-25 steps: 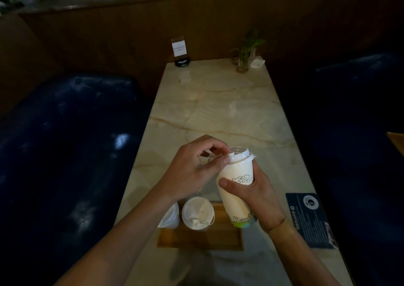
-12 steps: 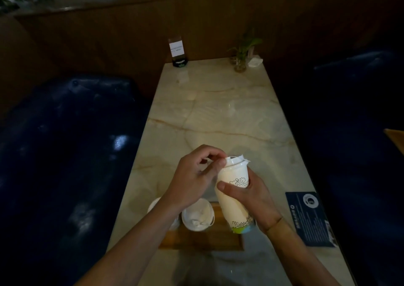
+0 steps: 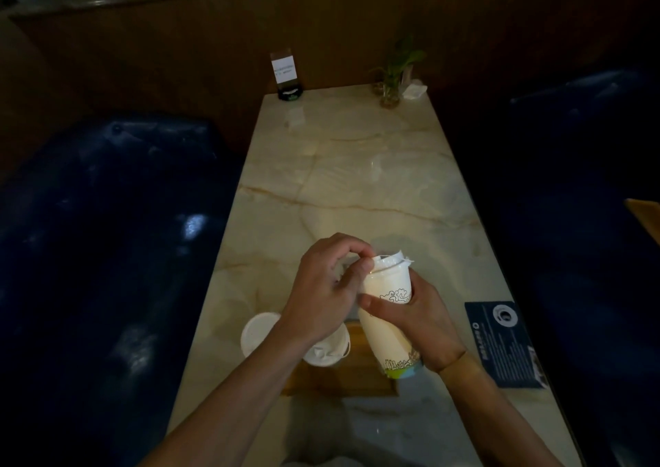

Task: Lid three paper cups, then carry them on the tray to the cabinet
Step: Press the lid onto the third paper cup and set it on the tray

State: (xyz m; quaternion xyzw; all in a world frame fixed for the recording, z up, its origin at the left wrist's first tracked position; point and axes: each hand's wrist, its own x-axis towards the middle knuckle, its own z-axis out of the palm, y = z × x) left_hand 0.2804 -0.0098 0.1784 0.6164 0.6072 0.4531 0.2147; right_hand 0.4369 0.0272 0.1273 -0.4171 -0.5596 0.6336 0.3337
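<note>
My right hand [image 3: 423, 320] grips a tall white paper cup [image 3: 389, 309] with a green base, tilted above the wooden tray [image 3: 360, 373]. A white plastic lid [image 3: 391, 261] sits on the cup's rim, and my left hand [image 3: 328, 288] pinches its near-left edge with thumb and fingers. Two more white lidded cups stand below my left forearm: one [image 3: 258, 334] at the tray's left end, the other [image 3: 326, 352] beside it on the tray, partly hidden by my wrist.
A long marble table [image 3: 357, 180] runs away from me between two dark blue benches. A dark printed card [image 3: 503, 341] lies at the right edge. At the far end stand a small sign holder [image 3: 285, 77] and a plant in a glass [image 3: 391, 84].
Cup and both hands have come slightly lower and closer to me. My left fingers have worked around the lid's edge, which now sits lower on the rim.
</note>
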